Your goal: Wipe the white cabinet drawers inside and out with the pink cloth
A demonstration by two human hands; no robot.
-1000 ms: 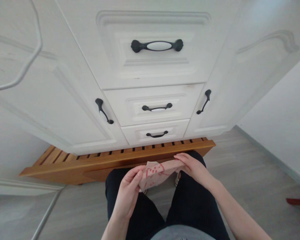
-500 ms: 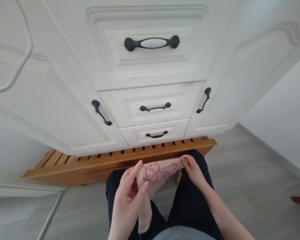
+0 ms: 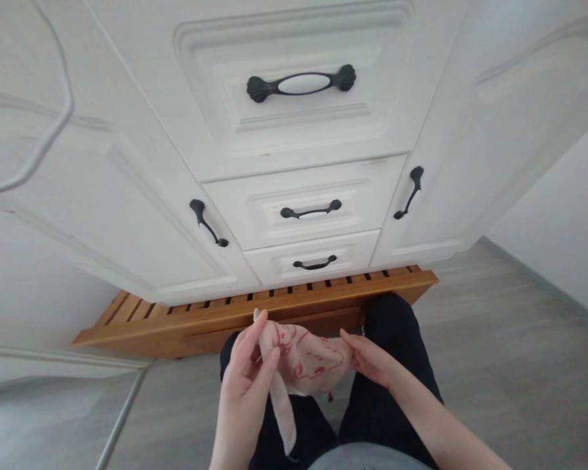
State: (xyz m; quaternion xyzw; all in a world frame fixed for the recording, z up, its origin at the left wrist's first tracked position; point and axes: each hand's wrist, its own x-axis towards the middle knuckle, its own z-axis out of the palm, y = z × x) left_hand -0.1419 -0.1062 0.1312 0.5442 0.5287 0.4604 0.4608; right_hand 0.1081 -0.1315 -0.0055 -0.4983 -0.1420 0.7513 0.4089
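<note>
A pale pink cloth (image 3: 311, 362) with red line drawings is stretched loosely between my hands above my lap. My left hand (image 3: 249, 375) pinches its left end between thumb and fingers, and a narrow strip of it hangs below that hand. At the other end, my right hand (image 3: 372, 359) grips the cloth's edge; some of those fingers are hidden behind the fabric. The middle sags and is folded, so its full shape cannot be made out. Under it are my knees in dark trousers (image 3: 396, 333).
A white cabinet (image 3: 225, 150) with closed drawers and black handles (image 3: 301, 83) rises in front. At its base runs a slatted wooden bench (image 3: 215, 320). A white wire loop (image 3: 61, 121) hangs at the upper left. Grey floor (image 3: 494, 339) lies to the right.
My right hand has lowered and come nearer my left, and the cloth has gone from pulled taut to sagging, with more of its red pattern showing. The view has shifted slightly.
</note>
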